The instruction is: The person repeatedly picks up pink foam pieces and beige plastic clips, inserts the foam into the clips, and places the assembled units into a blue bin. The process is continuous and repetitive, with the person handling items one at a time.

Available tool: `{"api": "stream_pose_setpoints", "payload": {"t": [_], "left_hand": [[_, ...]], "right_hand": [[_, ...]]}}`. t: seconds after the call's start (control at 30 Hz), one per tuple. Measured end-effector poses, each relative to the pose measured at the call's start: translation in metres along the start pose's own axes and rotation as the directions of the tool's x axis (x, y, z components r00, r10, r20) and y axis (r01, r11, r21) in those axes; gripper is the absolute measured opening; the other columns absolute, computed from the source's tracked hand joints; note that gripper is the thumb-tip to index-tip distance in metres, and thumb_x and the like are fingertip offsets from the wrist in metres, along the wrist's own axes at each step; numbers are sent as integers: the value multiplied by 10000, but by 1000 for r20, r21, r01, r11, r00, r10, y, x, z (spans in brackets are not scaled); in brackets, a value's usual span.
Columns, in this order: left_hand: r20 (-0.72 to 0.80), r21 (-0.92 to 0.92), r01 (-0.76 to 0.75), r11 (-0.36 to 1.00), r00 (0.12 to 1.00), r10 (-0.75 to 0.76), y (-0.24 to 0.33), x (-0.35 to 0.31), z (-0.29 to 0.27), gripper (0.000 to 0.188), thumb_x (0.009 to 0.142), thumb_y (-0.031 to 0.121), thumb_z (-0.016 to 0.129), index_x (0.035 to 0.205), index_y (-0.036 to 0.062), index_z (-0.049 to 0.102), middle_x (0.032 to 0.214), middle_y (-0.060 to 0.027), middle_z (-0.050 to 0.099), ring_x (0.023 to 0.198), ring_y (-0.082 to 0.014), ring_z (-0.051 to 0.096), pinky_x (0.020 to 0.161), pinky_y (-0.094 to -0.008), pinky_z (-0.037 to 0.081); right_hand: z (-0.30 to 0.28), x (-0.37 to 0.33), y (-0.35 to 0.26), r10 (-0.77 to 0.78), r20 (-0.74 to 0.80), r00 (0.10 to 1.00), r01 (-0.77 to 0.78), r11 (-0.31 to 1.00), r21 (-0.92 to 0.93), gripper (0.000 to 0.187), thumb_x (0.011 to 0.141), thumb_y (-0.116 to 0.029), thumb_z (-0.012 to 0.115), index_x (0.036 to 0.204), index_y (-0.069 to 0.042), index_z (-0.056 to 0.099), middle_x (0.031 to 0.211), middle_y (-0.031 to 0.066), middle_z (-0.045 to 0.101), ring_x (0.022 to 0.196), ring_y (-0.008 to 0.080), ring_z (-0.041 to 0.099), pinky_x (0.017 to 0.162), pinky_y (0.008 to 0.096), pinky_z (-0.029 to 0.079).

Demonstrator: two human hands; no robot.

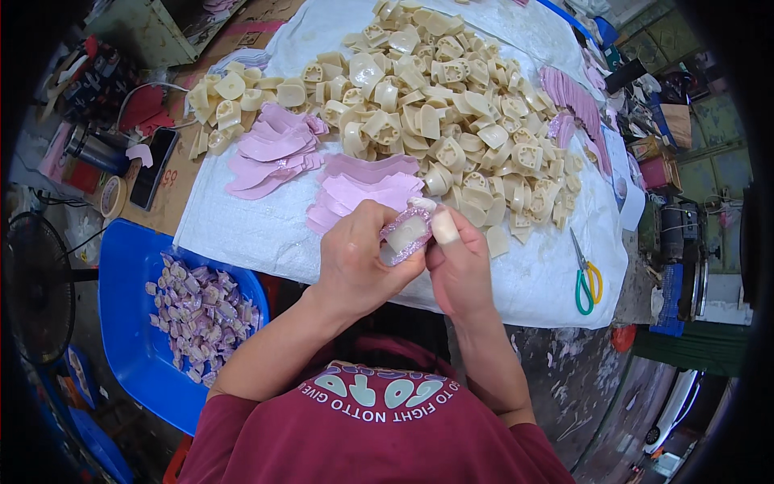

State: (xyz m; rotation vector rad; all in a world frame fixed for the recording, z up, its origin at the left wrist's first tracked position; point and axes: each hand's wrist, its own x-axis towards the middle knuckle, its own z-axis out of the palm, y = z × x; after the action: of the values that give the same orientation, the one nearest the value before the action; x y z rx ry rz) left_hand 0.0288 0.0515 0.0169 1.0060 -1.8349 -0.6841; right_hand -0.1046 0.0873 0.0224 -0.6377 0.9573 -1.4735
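Note:
A shoe heel (405,234), pale and shiny on the face toward me, is held just past the table's near edge. Pink glittery covering material wraps around its rim. My left hand (355,254) is closed around its left side, thumb underneath. With white covers on its thumb and a fingertip, my right hand (459,262) pinches the right edge of the covering. Right behind my hands lies a stack of pink cut pieces (367,184), with a second pink stack (274,153) to its left. A big heap of beige plastic heels (451,113) spreads behind them.
Scissors (587,278) with green and yellow handles lie on the white table cover (234,230) at right. A blue tub (129,298) of pink-covered pieces (201,315) stands at left. A phone (153,169), tape roll (114,196) and flask (97,149) sit at the left edge.

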Motion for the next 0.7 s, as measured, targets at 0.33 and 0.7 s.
{"api": "stream_pose_setpoints", "payload": {"t": [0.33, 0.7], "left_hand": [[7, 45, -48, 998, 999, 48, -6, -7, -3, 360, 637, 103, 790, 908, 13, 569, 788, -104, 586, 646, -211, 604, 577, -304, 487], [-272, 398, 315, 861, 938, -217, -57, -69, -128, 348, 705, 81, 731, 1001, -8, 569, 932, -138, 600, 838, -295, 597, 756, -363, 481]], "right_hand": [[-3, -4, 0, -50, 132, 990, 83, 962, -259, 290, 934, -38, 533, 1216, 26, 544, 1044, 59, 624, 931, 96, 585, 826, 243, 476], [5, 0, 18, -440, 391, 809, 535, 273, -799, 295, 789, -22, 656, 1082, -8, 622, 978, 134, 636, 861, 289, 617, 766, 373, 484]]}}
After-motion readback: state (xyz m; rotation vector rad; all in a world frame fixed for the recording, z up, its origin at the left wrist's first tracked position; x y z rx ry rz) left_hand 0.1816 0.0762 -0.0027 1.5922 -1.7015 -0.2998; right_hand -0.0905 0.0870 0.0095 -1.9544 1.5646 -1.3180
